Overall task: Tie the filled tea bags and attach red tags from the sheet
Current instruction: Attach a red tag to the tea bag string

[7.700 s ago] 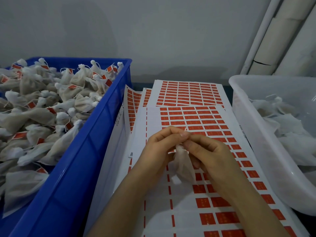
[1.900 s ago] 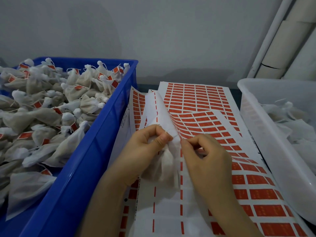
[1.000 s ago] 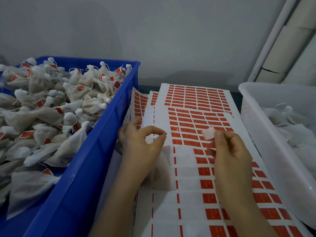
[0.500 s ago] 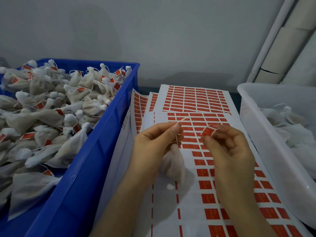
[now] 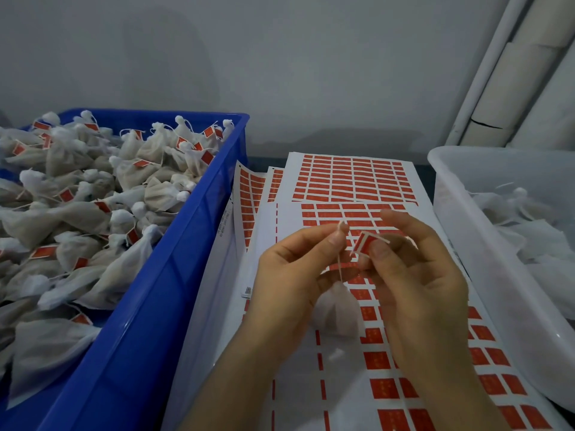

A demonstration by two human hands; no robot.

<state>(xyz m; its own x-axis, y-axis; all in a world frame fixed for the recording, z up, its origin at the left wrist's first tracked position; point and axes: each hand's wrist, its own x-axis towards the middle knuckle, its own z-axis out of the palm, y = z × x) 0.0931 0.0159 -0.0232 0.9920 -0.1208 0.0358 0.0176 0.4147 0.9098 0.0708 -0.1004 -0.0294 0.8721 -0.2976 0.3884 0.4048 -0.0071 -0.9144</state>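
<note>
Above the sticker sheet [image 5: 342, 188], the left hand [image 5: 289, 275] pinches the thin string [image 5: 339, 262] of the soft, light tea bag [image 5: 337, 309], while the right hand [image 5: 413, 284] pinches the flimsy red tag [image 5: 362, 244] beside it, best held by its edges.

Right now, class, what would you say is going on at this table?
A person is tagging tea bags. The left hand pinches the string of a filled tea bag hanging below it, while the right hand holds a red tag close to that string, not yet attached. Under the hands lie tag sheets. The blue crate on the left holds finished, tagged bags; the white tub on the right holds bags with no tags visible.
</note>
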